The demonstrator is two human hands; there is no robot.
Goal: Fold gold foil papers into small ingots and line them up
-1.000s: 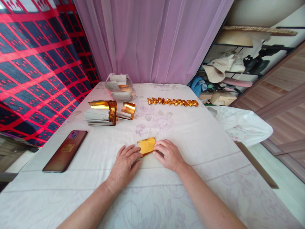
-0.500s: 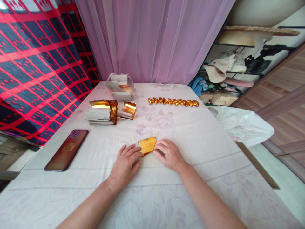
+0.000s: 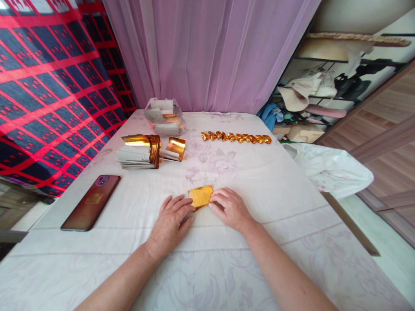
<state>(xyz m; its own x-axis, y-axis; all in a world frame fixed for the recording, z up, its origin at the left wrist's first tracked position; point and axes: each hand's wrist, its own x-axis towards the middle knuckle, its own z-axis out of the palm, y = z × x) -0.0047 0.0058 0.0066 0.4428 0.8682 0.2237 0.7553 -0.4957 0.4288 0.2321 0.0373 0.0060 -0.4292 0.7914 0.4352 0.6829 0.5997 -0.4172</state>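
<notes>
A folded piece of gold foil paper (image 3: 201, 195) lies on the table between my hands. My left hand (image 3: 171, 220) rests flat with its fingers stretched out, the fingertips touching the paper's left edge. At the right edge, my right hand (image 3: 231, 209) has its thumb and fingers pinched on the paper. Behind and to the left stands a stack of gold and grey paper sheets (image 3: 138, 153), with a smaller curled gold sheet (image 3: 176, 147) beside it. A row of folded gold foil pieces (image 3: 236, 137) runs along the back right.
A brown phone (image 3: 92, 203) lies at the left on the patterned white tablecloth (image 3: 207, 276). A clear plastic bag of paper sheets (image 3: 164, 119) sits at the back. Off the right edge are a white plastic bag (image 3: 333, 168) and a shelf with a cap (image 3: 295, 97).
The hands and the gold paper stay nearly as they were. Only a slight shift of the whole view shows.
</notes>
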